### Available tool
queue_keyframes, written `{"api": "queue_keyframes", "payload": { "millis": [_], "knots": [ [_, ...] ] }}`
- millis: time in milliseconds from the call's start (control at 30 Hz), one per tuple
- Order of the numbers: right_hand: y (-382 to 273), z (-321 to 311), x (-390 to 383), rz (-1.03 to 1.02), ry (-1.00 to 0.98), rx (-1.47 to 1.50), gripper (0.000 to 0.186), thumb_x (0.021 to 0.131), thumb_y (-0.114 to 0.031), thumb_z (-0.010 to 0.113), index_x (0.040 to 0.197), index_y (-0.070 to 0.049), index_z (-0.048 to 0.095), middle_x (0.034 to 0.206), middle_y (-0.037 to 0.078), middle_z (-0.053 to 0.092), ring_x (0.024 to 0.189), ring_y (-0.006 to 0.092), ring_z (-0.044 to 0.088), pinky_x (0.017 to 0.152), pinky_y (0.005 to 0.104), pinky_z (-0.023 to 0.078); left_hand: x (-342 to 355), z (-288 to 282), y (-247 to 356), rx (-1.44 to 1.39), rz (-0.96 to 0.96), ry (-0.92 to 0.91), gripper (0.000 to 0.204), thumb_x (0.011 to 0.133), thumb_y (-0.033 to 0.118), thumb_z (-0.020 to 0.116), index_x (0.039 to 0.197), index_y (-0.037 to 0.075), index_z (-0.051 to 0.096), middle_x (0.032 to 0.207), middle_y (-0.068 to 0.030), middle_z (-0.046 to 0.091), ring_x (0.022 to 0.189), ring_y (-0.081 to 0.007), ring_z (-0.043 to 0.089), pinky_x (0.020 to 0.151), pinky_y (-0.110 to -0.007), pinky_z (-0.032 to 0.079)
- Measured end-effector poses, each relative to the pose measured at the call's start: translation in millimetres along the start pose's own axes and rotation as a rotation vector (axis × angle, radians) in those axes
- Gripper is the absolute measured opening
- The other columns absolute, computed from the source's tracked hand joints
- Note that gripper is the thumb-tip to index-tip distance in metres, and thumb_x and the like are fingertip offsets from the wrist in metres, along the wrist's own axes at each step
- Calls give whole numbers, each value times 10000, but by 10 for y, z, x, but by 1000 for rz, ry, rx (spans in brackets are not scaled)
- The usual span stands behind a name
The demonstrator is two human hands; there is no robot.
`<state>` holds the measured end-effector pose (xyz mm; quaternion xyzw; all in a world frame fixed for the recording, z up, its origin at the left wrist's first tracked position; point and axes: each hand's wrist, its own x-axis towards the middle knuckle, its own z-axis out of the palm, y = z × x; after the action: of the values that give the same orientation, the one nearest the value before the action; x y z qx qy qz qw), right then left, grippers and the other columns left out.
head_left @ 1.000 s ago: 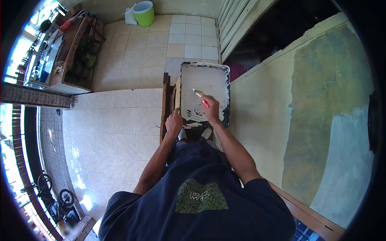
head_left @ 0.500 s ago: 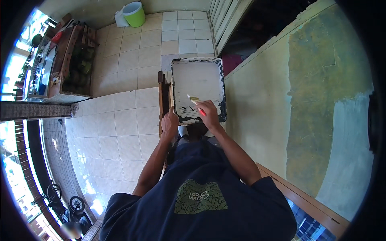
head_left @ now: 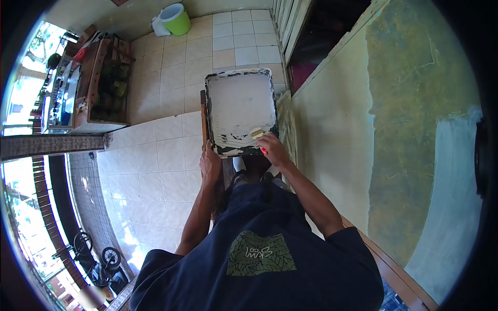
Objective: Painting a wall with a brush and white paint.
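Note:
A paintbrush (head_left: 257,133) with pale bristles and a red handle end is gripped in my right hand (head_left: 275,149). Its bristles are over the near right part of a black-rimmed paint tray (head_left: 273,98). White paint (head_left: 241,101) coats the tray's inside, with dark ridged streaks showing through at the near end. My left hand (head_left: 209,165) holds the tray at its near left corner, fingers closed along the edge; the hidden fingers' exact grip does not show.
A wooden piece (head_left: 204,122) runs along the tray's left side. On the right, the wall (head_left: 399,155) has patchy green and fresh white areas. A green bucket (head_left: 176,20) stands at the back, with a wooden cabinet (head_left: 98,88) at the far left.
The paintbrush has shifted nearer to the tray's near right corner and its bristles have turned. Tray and left hand appear slightly further left, as the whole view shifted too.

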<state>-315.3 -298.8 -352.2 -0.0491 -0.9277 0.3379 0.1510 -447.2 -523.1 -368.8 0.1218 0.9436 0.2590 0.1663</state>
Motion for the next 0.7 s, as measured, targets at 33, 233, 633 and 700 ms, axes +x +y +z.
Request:
{"api": "queue_keyframes", "payload": {
  "millis": [33, 233, 633, 700],
  "knots": [
    [35, -48, -36, -6, 3, 11, 164, 748, -15, 631, 901, -47, 681, 1002, 93, 669, 1008, 289, 594, 880, 384, 496, -31, 72, 8, 9, -4, 8, 509, 880, 58, 452, 1389, 38, 448, 1303, -247, 554, 1136, -421, 572, 929, -487, 471],
    [316, -257, -333, -66, 23, 93, 137, 760, -20, 629, 889, -31, 670, 1000, 90, 662, 1020, 273, 602, 885, 373, 502, -280, 361, 308, 9, -9, 80, 557, 871, 92, 469, 1424, 50, 412, 1263, -247, 548, 1126, -446, 551, 914, -518, 457],
    [336, -331, -351, -30, 94, 197, 212, 721, 46, 676, 908, -53, 671, 982, 113, 656, 963, 319, 641, 826, 371, 528, -299, 290, 465, -13, 66, 137, 600, 859, 141, 587, 1422, 44, 405, 1288, -239, 519, 1163, -422, 521, 953, -495, 446],
    [304, -397, -287, 101, 250, 318, 154, 776, 20, 685, 923, -18, 664, 944, 93, 667, 890, 271, 664, 799, 346, 530, -233, 233, 522, 14, 174, 193, 594, 853, 132, 614, 1409, 49, 422, 1284, -230, 524, 1164, -406, 520, 983, -481, 430]
  ]
}}
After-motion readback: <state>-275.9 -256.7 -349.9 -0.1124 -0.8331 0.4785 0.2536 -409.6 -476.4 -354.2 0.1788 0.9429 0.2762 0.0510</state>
